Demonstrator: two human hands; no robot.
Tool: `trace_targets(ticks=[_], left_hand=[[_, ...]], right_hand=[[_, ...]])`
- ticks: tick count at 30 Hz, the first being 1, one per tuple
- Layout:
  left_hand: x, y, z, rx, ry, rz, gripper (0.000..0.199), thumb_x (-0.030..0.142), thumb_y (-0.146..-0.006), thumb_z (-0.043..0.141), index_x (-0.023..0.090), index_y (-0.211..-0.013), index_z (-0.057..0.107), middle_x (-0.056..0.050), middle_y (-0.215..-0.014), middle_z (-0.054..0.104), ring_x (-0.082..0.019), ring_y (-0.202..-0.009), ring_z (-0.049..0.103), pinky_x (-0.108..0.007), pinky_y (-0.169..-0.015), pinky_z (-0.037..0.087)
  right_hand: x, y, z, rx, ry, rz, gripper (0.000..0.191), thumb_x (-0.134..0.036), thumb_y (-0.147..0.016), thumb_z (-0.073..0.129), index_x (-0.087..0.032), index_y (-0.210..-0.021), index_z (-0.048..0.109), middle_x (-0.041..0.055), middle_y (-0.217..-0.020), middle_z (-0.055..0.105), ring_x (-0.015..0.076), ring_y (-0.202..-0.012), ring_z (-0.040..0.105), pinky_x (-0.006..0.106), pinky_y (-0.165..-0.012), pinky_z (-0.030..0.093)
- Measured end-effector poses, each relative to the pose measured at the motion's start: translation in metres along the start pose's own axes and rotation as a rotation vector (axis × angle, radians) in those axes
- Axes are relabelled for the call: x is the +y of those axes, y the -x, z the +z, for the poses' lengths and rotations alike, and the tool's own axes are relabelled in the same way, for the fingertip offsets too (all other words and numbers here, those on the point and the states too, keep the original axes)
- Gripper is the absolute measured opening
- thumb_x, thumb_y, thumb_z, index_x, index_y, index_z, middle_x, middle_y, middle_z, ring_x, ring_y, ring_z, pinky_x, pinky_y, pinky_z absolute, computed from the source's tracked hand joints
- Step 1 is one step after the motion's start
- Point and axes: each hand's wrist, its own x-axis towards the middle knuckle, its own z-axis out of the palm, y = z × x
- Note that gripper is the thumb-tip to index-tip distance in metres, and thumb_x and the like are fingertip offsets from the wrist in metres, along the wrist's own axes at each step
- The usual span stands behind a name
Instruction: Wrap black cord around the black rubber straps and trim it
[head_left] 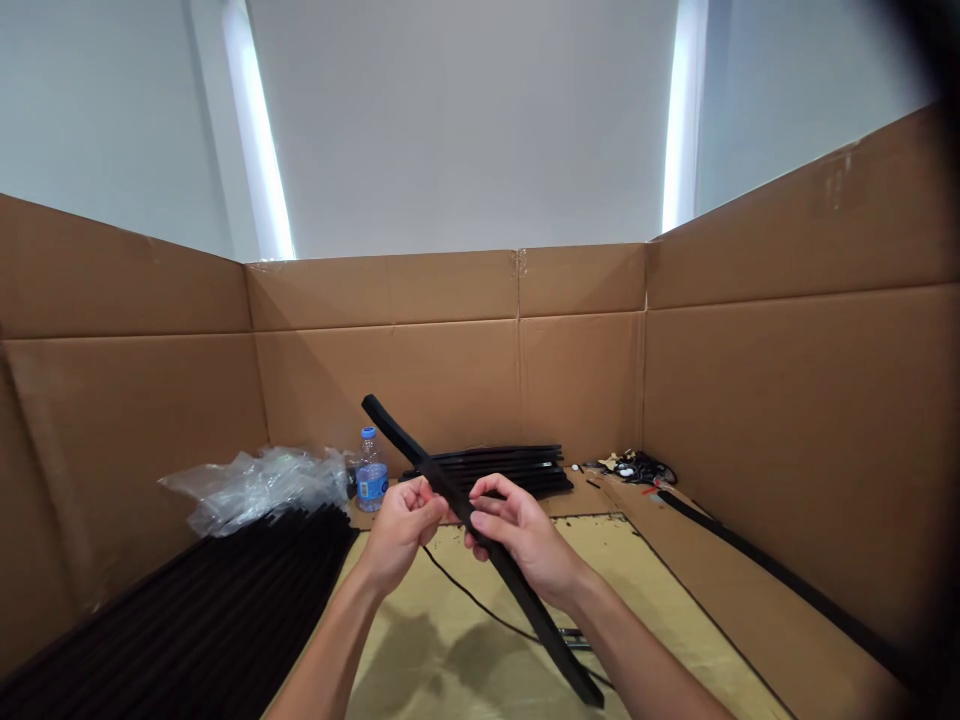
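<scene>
A long, flat black strip (517,590) is raised slantwise over the table, its upper end tilting away to the left. My right hand (521,530) is closed on its middle, with the thumb on the near face. At the strip's left edge, my left hand (409,525) is closed, thumb and forefinger pinched together against it. Any small piece between those fingertips is hidden. A thin black cord (480,605) runs from below my left hand down to the right, passing behind the strip. Partly covered by the strip and my right forearm, a small shiny tool (574,638) lies on the table.
Cardboard walls (450,370) enclose the yellowish tabletop (637,600). Many black strips (225,600) lie at left beside clear plastic bags (262,485) and a water bottle (371,475). More strips (525,465) are stacked behind. Tangled black items (637,468) and one long strip (780,575) lie right.
</scene>
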Motion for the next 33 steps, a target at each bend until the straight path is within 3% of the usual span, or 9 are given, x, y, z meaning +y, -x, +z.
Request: trace_targets(ticks=[4,7,9,13,18,23,27,30,33], left_hand=[[-0.001,0.001,-0.001,-0.012,-0.014,-0.008,0.052,0.05,-0.057,0.081,0.015,-0.066,0.044,0.008,-0.053,0.035,-0.003,-0.047,0.018,-0.019,-0.044,0.013],[0.001,0.002,0.0,-0.026,-0.032,-0.032,0.05,0.048,-0.06,0.08,0.016,-0.064,0.041,0.009,-0.052,0.031,-0.003,-0.046,0.017,-0.019,-0.044,0.013],[0.001,0.002,0.0,-0.049,-0.029,-0.033,0.051,0.047,-0.064,0.078,0.017,-0.062,0.037,0.009,-0.051,0.028,-0.003,-0.045,0.017,-0.018,-0.044,0.013],[-0.001,0.002,-0.002,-0.06,-0.033,-0.008,0.049,0.045,-0.07,0.075,0.017,-0.063,0.034,0.01,-0.049,0.029,-0.002,-0.044,0.018,-0.018,-0.043,0.012],[-0.001,0.001,-0.001,0.037,-0.01,0.014,0.049,0.044,-0.073,0.072,0.019,-0.064,0.03,0.01,-0.046,0.029,-0.003,-0.043,0.017,-0.018,-0.043,0.011],[0.003,0.002,0.002,-0.022,-0.016,0.015,0.048,0.045,-0.057,0.082,0.015,-0.064,0.045,0.007,-0.05,0.038,-0.003,-0.044,0.023,-0.019,-0.042,0.016],[0.002,0.004,0.003,-0.031,-0.034,0.0,0.046,0.046,-0.057,0.082,0.013,-0.065,0.051,0.007,-0.049,0.037,-0.003,-0.043,0.023,-0.018,-0.042,0.017],[0.002,0.004,0.006,-0.04,-0.002,-0.03,0.046,0.049,-0.06,0.08,0.012,-0.07,0.054,0.004,-0.052,0.045,-0.003,-0.042,0.026,-0.018,-0.042,0.017],[0.004,0.004,0.013,-0.067,-0.014,-0.035,0.043,0.048,-0.067,0.076,0.012,-0.082,0.058,0.001,-0.053,0.053,-0.004,-0.041,0.029,-0.019,-0.042,0.015]], right_hand=[[0.004,-0.001,0.0,0.02,0.069,0.041,0.065,-0.026,-0.056,0.084,-0.018,-0.111,0.051,0.0024,-0.096,0.064,0.0046,-0.077,0.06,0.016,-0.07,0.047],[0.005,0.0,0.001,-0.044,0.162,-0.015,0.056,-0.026,-0.052,0.085,-0.014,-0.1,0.06,0.0043,-0.1,0.064,0.0077,-0.092,0.06,0.019,-0.082,0.05],[0.005,0.001,0.004,-0.052,0.193,-0.031,0.056,-0.029,-0.049,0.086,-0.013,-0.094,0.058,0.0044,-0.1,0.063,0.0096,-0.089,0.059,0.021,-0.074,0.053],[0.003,0.002,0.007,-0.004,0.17,0.018,0.063,-0.036,-0.051,0.085,-0.019,-0.094,0.042,0.0009,-0.098,0.061,0.0057,-0.061,0.057,0.02,-0.048,0.049],[0.0,0.0,0.005,0.011,0.133,-0.049,0.044,-0.044,-0.071,0.071,-0.015,-0.092,0.046,0.0012,-0.084,0.062,0.0027,-0.06,0.055,0.015,-0.054,0.044],[0.002,-0.001,0.004,0.035,0.159,-0.012,0.06,-0.031,-0.059,0.081,-0.016,-0.111,0.054,0.0031,-0.091,0.063,0.0056,-0.075,0.058,0.015,-0.062,0.048],[0.005,0.001,0.006,-0.04,0.168,-0.015,0.048,-0.034,-0.057,0.081,-0.012,-0.092,0.057,0.0041,-0.094,0.06,0.0074,-0.08,0.056,0.02,-0.062,0.055],[0.005,0.002,0.007,-0.052,0.108,-0.018,0.051,-0.039,-0.059,0.08,-0.016,-0.087,0.045,0.0,-0.09,0.059,0.0064,-0.07,0.058,0.02,-0.052,0.054],[0.005,0.001,0.005,-0.034,0.08,-0.021,0.048,-0.048,-0.07,0.07,-0.017,-0.084,0.036,-0.0015,-0.078,0.061,0.0037,-0.05,0.054,0.013,-0.041,0.04]])
